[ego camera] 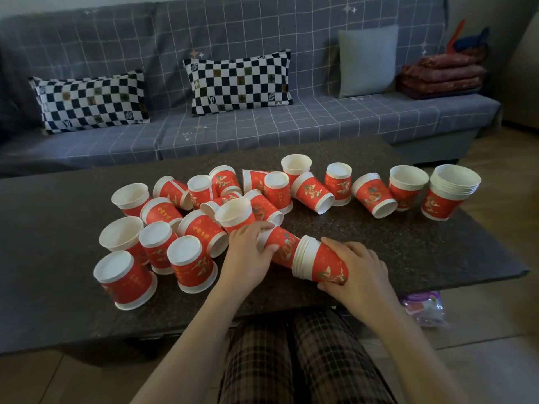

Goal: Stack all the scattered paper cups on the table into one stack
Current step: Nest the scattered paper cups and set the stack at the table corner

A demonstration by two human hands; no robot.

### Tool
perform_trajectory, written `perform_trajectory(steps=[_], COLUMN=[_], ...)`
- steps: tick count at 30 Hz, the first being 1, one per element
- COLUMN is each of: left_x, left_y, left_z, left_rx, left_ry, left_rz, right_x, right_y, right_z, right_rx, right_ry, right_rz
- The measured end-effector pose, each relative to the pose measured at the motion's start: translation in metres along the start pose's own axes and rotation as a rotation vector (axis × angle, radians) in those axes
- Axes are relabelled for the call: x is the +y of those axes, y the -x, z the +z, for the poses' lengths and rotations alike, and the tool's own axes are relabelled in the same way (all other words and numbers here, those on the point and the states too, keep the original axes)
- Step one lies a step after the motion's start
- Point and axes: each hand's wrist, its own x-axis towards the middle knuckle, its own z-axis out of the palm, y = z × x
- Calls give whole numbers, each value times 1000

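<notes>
Held stack: a short stack of nested cups lay on its side at lower centre of the frame, rims pointing left.
Single cup: one red cup sat bottom-first in the stack's mouth, only partly pushed in.
Right hand: the right hand was clamped around the closed end of the stack.
Left hand: the left hand gripped the rim end of the single cup, seemingly to push it home.
Second stack: another nested stack stood upright at the right edge of the table.
Loose cups: some twenty cups lay scattered across the middle and left, upright, upturned or tipped over.
Progress: early, by my judgement; most cups were unstacked, and the two stacks were yet to be joined.
</notes>
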Motion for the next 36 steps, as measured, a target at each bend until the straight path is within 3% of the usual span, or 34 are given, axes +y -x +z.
perform_trajectory(steps=[6, 12, 15, 19, 21, 23, 25, 28, 32, 36], left_x=[10, 23, 23, 16, 12, 11, 12, 24, 46, 61], left_y=[-3, 6, 8, 7, 3, 0, 1, 5, 8, 9], left_z=[-4, 3, 3, -2, -3, -4, -3, -5, -7, -2], left_rx=[-128, -274, -133, 308, 340, 270, 258, 260, 66, -138], left_ry=[293, 322, 252, -146, -343, -427, -348, -34, 433, 477], left_rz=[-77, -9, 57, 164, 102, 10, -20, -81, -231, -261], right_x=[3, -10, -11, -6, -4, -3, -1, 4, 12, 12], right_y=[-6, -11, -13, -12, -12, -12, -11, -8, -4, -1], right_z=[-3, 9, 11, 9, 8, 7, 5, 1, -9, -16], right_rx=[13, -8, 27, 42, 46, 47, 60, 92, 133, 165], right_ry=[15, -5, -29, -22, -31, -34, -40, -89, -174, -180], right_rz=[-9, -65, -55, -31, -32, -33, -33, -17, 10, -5])
